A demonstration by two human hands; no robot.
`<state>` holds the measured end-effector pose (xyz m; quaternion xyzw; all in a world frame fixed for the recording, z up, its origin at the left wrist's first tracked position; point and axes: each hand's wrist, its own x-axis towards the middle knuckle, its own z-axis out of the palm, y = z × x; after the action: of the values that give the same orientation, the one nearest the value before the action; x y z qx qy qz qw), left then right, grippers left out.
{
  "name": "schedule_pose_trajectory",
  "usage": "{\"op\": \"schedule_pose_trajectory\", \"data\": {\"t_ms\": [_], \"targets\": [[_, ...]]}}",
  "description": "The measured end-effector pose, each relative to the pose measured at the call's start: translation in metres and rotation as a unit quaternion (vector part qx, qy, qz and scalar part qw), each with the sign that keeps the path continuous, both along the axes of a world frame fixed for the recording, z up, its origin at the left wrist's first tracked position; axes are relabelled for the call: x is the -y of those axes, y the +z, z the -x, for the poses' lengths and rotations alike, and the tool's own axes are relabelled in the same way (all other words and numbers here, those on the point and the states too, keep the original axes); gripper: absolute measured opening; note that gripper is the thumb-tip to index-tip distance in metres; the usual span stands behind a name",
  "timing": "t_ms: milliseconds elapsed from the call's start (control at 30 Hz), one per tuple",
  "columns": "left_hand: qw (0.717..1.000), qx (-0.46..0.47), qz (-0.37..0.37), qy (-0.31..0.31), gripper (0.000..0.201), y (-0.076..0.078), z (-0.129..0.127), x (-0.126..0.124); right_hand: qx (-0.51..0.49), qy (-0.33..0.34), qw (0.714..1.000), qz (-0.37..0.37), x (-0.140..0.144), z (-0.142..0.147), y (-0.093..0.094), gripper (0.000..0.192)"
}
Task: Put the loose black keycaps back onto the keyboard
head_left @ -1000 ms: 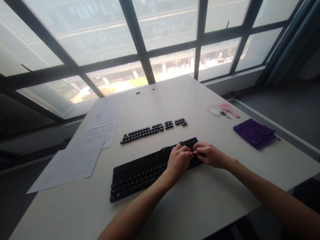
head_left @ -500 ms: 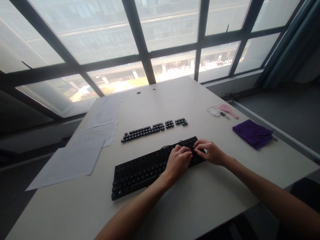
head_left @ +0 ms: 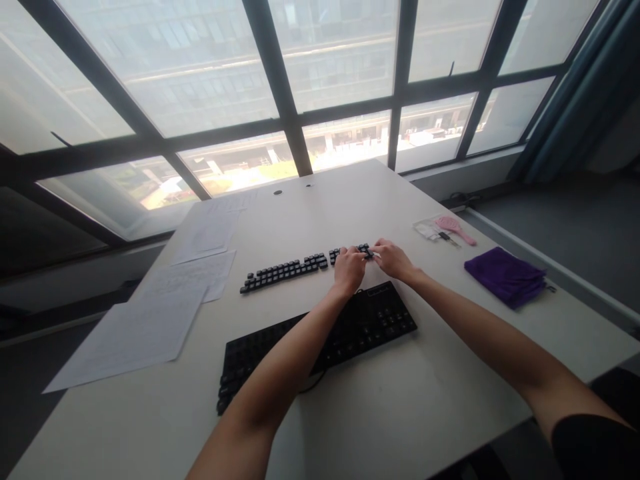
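Note:
A black keyboard (head_left: 377,317) lies aslant on the white table, partly covered by my left forearm; some key places on it have no caps. Beyond it, loose black keycaps (head_left: 287,272) stand in rows. My left hand (head_left: 350,268) is over the right-hand groups of caps, its fingers curled and closed on a keycap there. From the right, my right hand (head_left: 393,259) meets it, thumb and fingertips pinched at a keycap at the end of the row. The exact caps under the fingertips are too small to make out.
Printed paper sheets (head_left: 135,333) spread along the table's left side. On the right lie a folded purple cloth (head_left: 506,277), a pink hairbrush (head_left: 453,227) and a clear packet (head_left: 426,228). Windows border the far edge; the keyboard's cable (head_left: 315,383) shows at its near side.
Both hands have moved from the right part of the keyboard forward to the loose keycaps at the right end of the rows. The keyboard's right side is now uncovered.

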<state>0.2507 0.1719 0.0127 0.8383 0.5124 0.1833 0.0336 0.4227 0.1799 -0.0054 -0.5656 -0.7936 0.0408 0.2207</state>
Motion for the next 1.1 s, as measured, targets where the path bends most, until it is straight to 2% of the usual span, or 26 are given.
{"op": "schedule_pose_trajectory", "data": {"t_ms": [267, 400, 533, 600, 700, 800, 900, 1000, 1100], "targets": [[1.0, -0.001, -0.002, -0.024, 0.021, -0.011, -0.005, -0.009, 0.004, 0.059, 0.998, -0.017, -0.004, -0.013, -0.013, 0.018], [0.999, 0.012, 0.011, -0.036, 0.019, -0.012, -0.008, -0.011, -0.047, 0.122, 0.991, -0.017, -0.007, -0.021, -0.016, 0.018], [0.999, 0.029, 0.026, -0.027, 0.015, -0.006, -0.009, -0.009, -0.112, 0.146, 0.983, -0.001, -0.009, -0.029, -0.017, 0.014], [0.999, 0.038, 0.03, -0.018, 0.012, 0.0, -0.008, 0.0, -0.137, 0.145, 0.98, -0.002, -0.005, -0.033, -0.016, 0.012], [0.995, 0.081, 0.054, -0.022, 0.01, 0.009, -0.004, 0.029, -0.193, 0.134, 0.972, -0.003, 0.011, -0.042, -0.013, 0.008], [0.983, 0.139, 0.097, -0.069, 0.006, 0.014, -0.002, 0.067, -0.25, 0.124, 0.96, -0.003, 0.038, -0.051, -0.009, 0.006], [0.973, 0.151, 0.129, -0.117, 0.005, 0.013, -0.002, 0.097, -0.271, 0.123, 0.955, 0.007, 0.067, -0.059, -0.003, 0.008], [0.972, 0.145, 0.128, -0.133, 0.006, 0.008, -0.003, 0.112, -0.275, 0.125, 0.953, 0.015, 0.095, -0.063, 0.003, 0.01], [0.974, 0.151, 0.103, -0.133, 0.006, 0.005, -0.003, 0.115, -0.279, 0.135, 0.95, 0.026, 0.115, -0.063, 0.006, 0.011]]}}
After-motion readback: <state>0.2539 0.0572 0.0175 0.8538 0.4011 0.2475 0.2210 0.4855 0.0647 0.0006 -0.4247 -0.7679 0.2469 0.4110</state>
